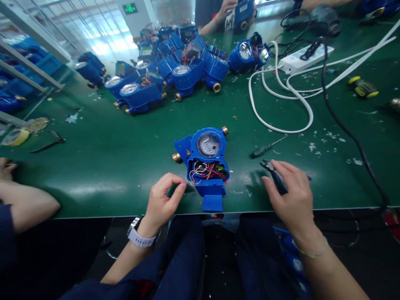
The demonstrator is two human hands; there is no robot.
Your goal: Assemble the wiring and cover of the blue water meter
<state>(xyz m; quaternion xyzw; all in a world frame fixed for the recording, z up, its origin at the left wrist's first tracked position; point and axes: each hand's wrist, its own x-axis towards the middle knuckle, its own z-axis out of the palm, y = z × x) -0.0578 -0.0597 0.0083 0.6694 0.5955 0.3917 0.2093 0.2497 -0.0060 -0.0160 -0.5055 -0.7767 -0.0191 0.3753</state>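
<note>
A blue water meter [208, 143] with a round glass dial lies on the green table in front of me. Its lower box is open, showing a tangle of coloured wires [208, 170], and a blue flap and block [212, 203] extend to the table's edge. Just left of that box, my left hand [165, 198] is curled with thumb and forefinger tips close together; anything between them is too small to make out. My right hand [290, 189] hovers over or touches dark cutting pliers [275, 177], thumb and forefinger apart on either side. Beyond them lies a screwdriver [262, 150].
Several blue meters [184, 77] are piled at the back. A white power strip [306, 59] with looped cables stands back right, near a yellow-black screwdriver [363, 87]. Yellow tape [15, 137] and other pliers [50, 141] lie left. A co-worker's arm [28, 202] rests at the left edge.
</note>
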